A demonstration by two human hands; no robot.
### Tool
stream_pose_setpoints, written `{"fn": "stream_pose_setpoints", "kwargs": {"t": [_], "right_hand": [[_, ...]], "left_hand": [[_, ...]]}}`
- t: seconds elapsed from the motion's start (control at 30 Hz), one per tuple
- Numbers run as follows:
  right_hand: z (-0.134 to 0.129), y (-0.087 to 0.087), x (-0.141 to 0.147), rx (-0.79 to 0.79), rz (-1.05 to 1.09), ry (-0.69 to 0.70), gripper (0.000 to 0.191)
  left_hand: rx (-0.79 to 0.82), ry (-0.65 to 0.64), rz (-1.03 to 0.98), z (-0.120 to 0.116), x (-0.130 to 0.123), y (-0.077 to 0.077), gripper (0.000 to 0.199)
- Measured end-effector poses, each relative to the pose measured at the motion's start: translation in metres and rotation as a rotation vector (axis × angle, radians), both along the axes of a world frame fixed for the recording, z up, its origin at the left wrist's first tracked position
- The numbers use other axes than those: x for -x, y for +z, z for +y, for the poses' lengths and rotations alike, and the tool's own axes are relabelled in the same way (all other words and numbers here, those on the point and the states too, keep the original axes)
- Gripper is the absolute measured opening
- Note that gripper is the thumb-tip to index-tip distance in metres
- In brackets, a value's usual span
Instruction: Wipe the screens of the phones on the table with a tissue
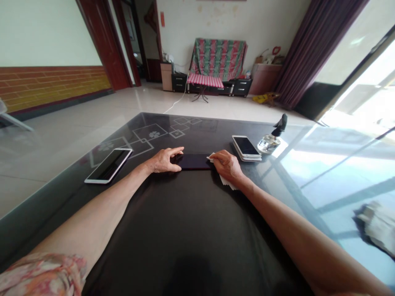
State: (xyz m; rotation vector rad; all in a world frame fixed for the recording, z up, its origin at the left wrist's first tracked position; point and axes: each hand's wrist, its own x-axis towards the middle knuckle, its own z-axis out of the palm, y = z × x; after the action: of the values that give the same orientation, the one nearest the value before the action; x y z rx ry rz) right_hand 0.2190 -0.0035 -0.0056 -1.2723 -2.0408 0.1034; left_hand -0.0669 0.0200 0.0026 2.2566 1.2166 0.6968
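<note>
A dark phone (196,161) lies flat on the black bench (173,234), and I take it as the centre of the clock. At its nine o'clock end is the left hand (165,160), clamped on this end, with the thumb at the near corner and the fingers at the far corner. At three o'clock the right hand (226,166) is closed on a white wipe (227,183), whose loose part hangs below the palm; a small piece shows at the fingertips, over the phone. Well apart at nine o'clock lies a white tablet (109,166). Toward half past two there is a phone stack (247,147), a white-framed one on top, and just beyond it stands a spray bottle (270,144) with black head and clear liquid.
</note>
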Motion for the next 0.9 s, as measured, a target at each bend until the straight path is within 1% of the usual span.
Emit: {"fn": "stream_pose_setpoints", "kwargs": {"t": [0.1,0.2,0.33,0.43,0.57,0.67,0.73,0.83,0.9], "right_hand": [[0.0,-0.004,0.001,-0.036,0.02,0.033,0.027],[0.004,-0.003,0.003,-0.034,0.004,0.046,0.027],[0.008,0.0,0.003,-0.018,-0.117,0.019,0.028],[0.0,0.004,0.01,-0.028,-0.225,0.03,0.028],[-0.019,0.01,0.032,-0.027,-0.324,0.136,0.029],[-0.024,0.011,0.041,-0.031,-0.351,0.211,0.029],[-0.016,0.009,0.036,-0.024,-0.351,0.197,0.03],[0.005,0.005,0.018,-0.018,-0.329,0.104,0.029],[0.018,0.001,0.008,-0.027,-0.271,0.064,0.029]], "left_hand": [[0.007,-0.009,-0.001,0.001,0.0,0.0,0.087],[0.018,-0.02,-0.004,0.001,0.001,0.0,0.087],[0.027,-0.03,-0.007,0.003,0.002,-0.001,0.088],[0.029,-0.043,-0.004,0.004,0.002,-0.001,0.088],[0.041,-0.021,0.023,0.005,0.002,-0.001,0.089],[0.061,-0.027,-0.018,0.006,0.002,-0.002,0.09],[0.066,-0.033,-0.039,0.006,0.003,-0.002,0.092],[0.066,-0.038,-0.041,0.005,0.002,0.0,0.09],[0.072,-0.045,-0.056,0.004,0.002,0.002,0.087]]}}
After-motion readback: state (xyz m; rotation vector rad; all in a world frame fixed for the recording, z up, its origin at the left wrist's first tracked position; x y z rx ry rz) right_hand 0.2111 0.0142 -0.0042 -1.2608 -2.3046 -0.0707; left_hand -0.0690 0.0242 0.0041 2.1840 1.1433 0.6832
